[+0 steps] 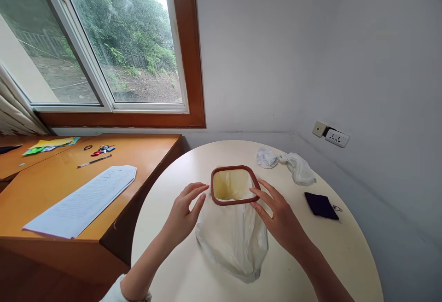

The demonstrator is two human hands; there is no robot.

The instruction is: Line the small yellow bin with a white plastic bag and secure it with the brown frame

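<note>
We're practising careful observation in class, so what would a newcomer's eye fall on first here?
Probably the brown-rimmed container on the round table, with the left hand beside its left edge and the right hand at its right. A pale plastic bag spreads on its near side. The bright window showing greenery, upper left, also stands out.

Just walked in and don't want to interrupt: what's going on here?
Someone is handling a brown-rimmed container on a round table. The right hand touches its right side; the left hand is open beside its left. A plastic bag spreads below the rim. A crumpled bag and dark cloth lie nearby.
</note>
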